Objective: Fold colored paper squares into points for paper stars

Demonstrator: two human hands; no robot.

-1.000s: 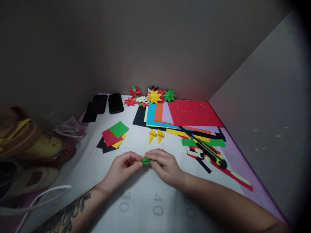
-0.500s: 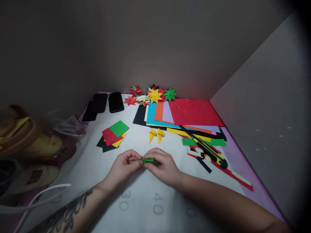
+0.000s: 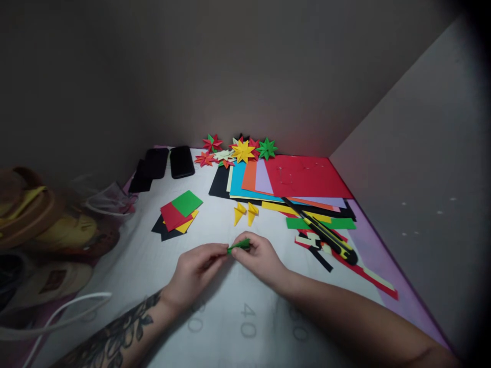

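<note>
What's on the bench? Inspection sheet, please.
Surface: white work surface with printed numbers.
Work pieces: green folded paper in hand; two yellow folded pieces just beyond.
Clutter: paper stars at back; coloured sheets; small paper squares at left; cutter lying across paper strips, blade exposure unclear.
Hands: left hand and right hand both pinch the green paper.
Cables: white cable-like loop, lower left; identity unclear.
Surroundings: grey wall behind, another wall at right.
</note>
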